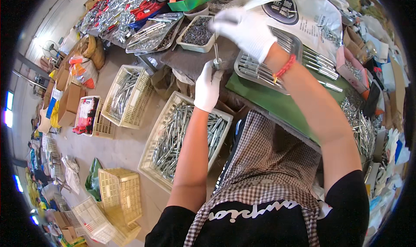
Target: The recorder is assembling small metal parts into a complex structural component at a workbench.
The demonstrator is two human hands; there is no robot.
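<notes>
My left hand, in a white glove, is closed around a slim metal rod that stands upright, with a round silver collar at the fingers. Above it my right hand, also gloved in white, is smeared by motion. Its fingers curl at the rod's upper end; what they grip is hidden. Beside the right wrist lies a metal tray of silver rod-like parts. Just left of the hands, a white tub holds small dark screw-like pieces.
A cream crate full of metal rods stands below the bench, near my left forearm. Another rod-filled crate is on the floor to the left. More rods lie on the green bench surface. A pink box stands at the right.
</notes>
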